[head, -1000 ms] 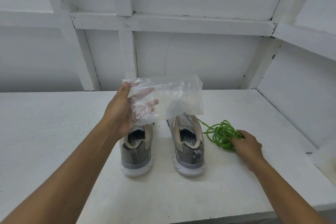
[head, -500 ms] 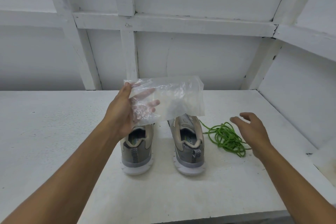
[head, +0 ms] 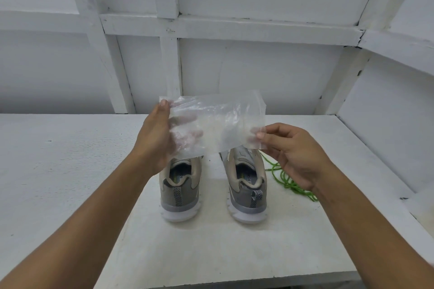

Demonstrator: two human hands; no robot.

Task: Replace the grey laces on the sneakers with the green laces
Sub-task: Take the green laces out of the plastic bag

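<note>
Since half a second ago the right hand [head: 298,155] has left the spot above the green laces [head: 290,186] and come up to the plastic bag [head: 220,122], so both hands now have it. It pinches the bag's lower right corner between thumb and forefinger, and its other fingers are curled loosely beneath. The left hand [head: 155,138] grips the bag's left edge: the thumb lies on the near face by the top corner and the fingers show through the clear film from behind. That makes two hands on one bag, which is held up flat and crinkled above the shoes. I cannot tell whether anything is inside it.

Under the bag stand two sneakers, side by side, upright, a little apart, with their heels towards the person. The left sneaker [head: 179,192] and the right sneaker [head: 246,190] are both beige and grey with white soles. Their fronts are hidden behind the bag.

One tangle of green laces lies on the white table [head: 70,171], just to the right of the right sneaker, partly covered by the right hand and wrist. How many laces are in it I cannot count. Behind the table rises a white wall [head: 258,73] crossed by battens.
</note>
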